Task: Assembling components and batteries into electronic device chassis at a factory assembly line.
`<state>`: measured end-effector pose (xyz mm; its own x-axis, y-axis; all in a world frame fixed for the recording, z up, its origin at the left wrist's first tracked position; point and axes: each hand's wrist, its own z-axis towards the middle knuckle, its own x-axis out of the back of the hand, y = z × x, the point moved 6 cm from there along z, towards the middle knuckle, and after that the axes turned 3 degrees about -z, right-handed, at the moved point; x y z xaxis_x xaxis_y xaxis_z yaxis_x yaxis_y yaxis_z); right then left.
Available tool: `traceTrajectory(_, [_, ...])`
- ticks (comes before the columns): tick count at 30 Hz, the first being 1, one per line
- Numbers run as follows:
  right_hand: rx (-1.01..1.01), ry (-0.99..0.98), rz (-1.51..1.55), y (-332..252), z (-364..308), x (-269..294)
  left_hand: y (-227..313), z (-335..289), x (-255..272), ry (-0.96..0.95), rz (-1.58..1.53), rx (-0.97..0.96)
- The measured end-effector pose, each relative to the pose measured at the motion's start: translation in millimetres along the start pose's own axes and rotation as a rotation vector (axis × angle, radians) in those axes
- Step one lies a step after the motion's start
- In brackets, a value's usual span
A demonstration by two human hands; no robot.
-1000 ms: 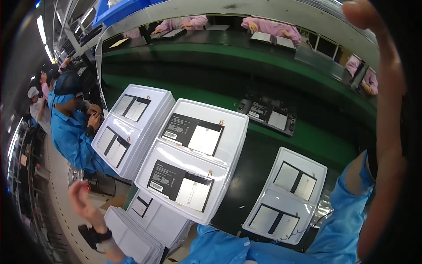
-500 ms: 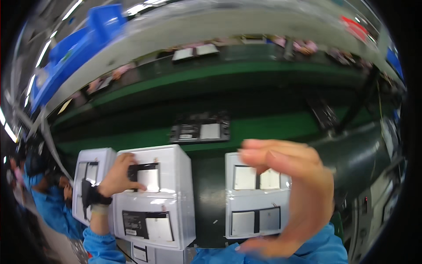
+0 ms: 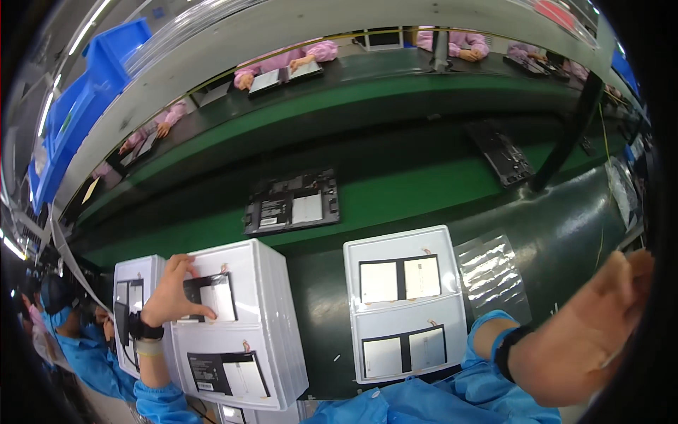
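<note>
My left hand point(image 3: 169, 293) reaches over the near-left stack of white plastic trays point(image 3: 272, 318). Its fingers and thumb span a flat black-and-silver battery pack point(image 3: 219, 297) in the top tray's far compartment, gripping it at the edges. A second battery pack point(image 3: 244, 374) lies in the compartment nearer me. My right hand point(image 3: 583, 332) is raised at the far right, away from the trays; its fingers point up and are partly hidden, and no held thing can be made out. Another white tray point(image 3: 402, 321) in front of me holds two battery packs, one per compartment.
An open laptop base point(image 3: 293, 205) lies on the green conveyor point(image 3: 395, 191), with another dark device point(image 3: 498, 152) farther right. Clear ribbed plastic point(image 3: 494, 275) rests beside the right tray. A dark post point(image 3: 572, 134) rises at right. A co-worker in blue point(image 3: 88, 346) is at left; pink-sleeved people work opposite.
My right hand has swung from above the right tray out to the far right, uncovering that tray. My left hand stays at the same battery pack. The view has shifted.
</note>
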<state>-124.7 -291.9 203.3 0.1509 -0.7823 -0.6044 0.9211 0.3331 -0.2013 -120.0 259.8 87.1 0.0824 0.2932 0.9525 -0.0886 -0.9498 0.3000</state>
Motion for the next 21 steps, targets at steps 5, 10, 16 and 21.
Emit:
traceTrajectory(5, [-0.425,-0.278,-0.015,79,-30,-8,18,9,33,0.242,-0.419,0.234])
traceTrajectory(10, [-0.934,-0.677,-0.169,158,-98,-17,84,47,41,0.255,-0.486,0.037])
traceTrajectory(16, [-1.178,-0.426,-0.033,215,-135,11,194,150,-48,0.109,-0.789,-0.116])
traceTrajectory(21, [-1.253,-0.317,-0.062,241,-122,46,215,183,-94,0.036,-1.146,-0.052])
